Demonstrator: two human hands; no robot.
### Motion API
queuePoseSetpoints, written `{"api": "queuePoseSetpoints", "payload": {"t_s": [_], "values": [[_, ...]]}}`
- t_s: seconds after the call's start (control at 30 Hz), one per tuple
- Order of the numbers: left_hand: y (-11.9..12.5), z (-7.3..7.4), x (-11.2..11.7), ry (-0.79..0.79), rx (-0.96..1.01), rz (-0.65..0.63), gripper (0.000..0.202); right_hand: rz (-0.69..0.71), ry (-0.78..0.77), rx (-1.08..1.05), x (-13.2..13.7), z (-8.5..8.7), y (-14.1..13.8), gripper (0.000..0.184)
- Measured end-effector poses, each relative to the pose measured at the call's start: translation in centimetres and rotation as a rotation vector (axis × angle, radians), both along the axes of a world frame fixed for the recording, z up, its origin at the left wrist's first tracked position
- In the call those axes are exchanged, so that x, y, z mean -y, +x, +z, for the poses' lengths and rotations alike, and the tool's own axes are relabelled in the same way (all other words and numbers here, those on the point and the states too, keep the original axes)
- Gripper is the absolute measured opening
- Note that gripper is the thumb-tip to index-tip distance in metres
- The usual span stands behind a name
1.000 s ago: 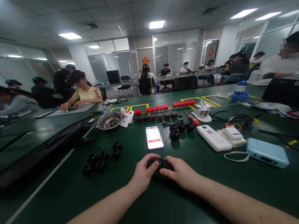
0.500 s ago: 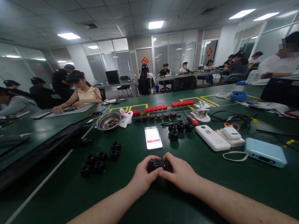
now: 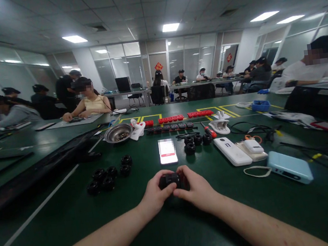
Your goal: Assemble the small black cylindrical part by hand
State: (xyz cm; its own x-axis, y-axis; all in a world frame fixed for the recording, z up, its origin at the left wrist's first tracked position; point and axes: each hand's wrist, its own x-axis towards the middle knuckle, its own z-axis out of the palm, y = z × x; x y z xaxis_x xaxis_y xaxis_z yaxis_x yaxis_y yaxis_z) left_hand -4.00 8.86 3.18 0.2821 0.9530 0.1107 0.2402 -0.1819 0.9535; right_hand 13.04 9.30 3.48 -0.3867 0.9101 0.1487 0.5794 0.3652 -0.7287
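A: What are the hands holding?

B: The left hand and right hand share a grip on a black cylindrical part over a green tabletop.

A: And the fingers?

B: Curled around the part from both sides, spread only as wide as its body, the thumbs close together on the near side. How hard they press, one cannot tell.

A: What lies straight ahead?

B: Just beyond the fingers, a smartphone with its screen lit. Farther out on the same line, a long black strip lies before a row of red strips.

A: Left of the fingers?

B: A cluster of black ring-shaped parts. Beyond it, a steel bowl holds small pieces, too tiny to make out.

A: And right?

B: A second group of rings, ahead and slightly right, near a red-handled screwdriver. Farther right sit a white flat device and a light-blue box-shaped device.
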Motion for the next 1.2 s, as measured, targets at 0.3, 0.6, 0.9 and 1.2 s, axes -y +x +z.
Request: {"api": "queuePoseSetpoints", "payload": {"t_s": [0.3, 0.6, 0.9, 1.2], "values": [[-0.6, 0.1, 0.2, 0.059, -0.043, -0.024, 0.046, 0.041, 0.015, 0.041, -0.4, -0.1, 0.1, 0.019], [0.1, 0.1, 0.1, 0.011, 0.0, 0.056, 0.036, 0.031, 0.029, 0.023, -0.3, 0.1, 0.4, 0.038], [-0.6, 0.1, -0.2, 0.011, -0.032, -0.006, 0.044, 0.057, -0.007, -0.052, -0.6, -0.5, 0.1, 0.025], [0.3, -0.2, 0.3, -0.133, 0.09, 0.04, 0.036, 0.091, 0.013, -0.114, -0.2, 0.5, 0.7, 0.046]]}}
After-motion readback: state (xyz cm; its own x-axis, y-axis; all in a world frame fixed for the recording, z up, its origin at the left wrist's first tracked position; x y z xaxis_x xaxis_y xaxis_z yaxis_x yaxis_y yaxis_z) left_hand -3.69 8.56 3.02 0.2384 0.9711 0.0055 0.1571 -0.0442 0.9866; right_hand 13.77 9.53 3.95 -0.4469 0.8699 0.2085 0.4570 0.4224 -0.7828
